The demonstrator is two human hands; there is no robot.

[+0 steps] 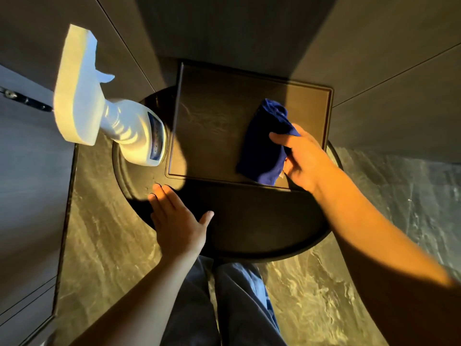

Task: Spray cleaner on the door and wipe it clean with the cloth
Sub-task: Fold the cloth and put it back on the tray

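The white spray bottle is standing on the left edge of a round dark desk, its trigger head looming large toward the camera. It is carrying a blue label on its body, but the print is too blurred to read, and no brand can be made out.

The right hand is closing its fingers on a dark blue cloth, thumb on top, and is pressing the bunched cloth against a brown rectangular panel with a raised border, which is lying flat on the desk. Whether this panel is the door cannot be told. Faint pale streaks are showing on the panel's left half, well apart from the cloth.

The left hand is lying palm down on the near left part of the desk with its fingers spread flat and holding nothing; its fingertips are sitting near the bottle's base without touching it.

Below the desk, the person's legs in grey-blue trousers are showing over a marbled floor. Dark cabinet fronts are filling the left side.
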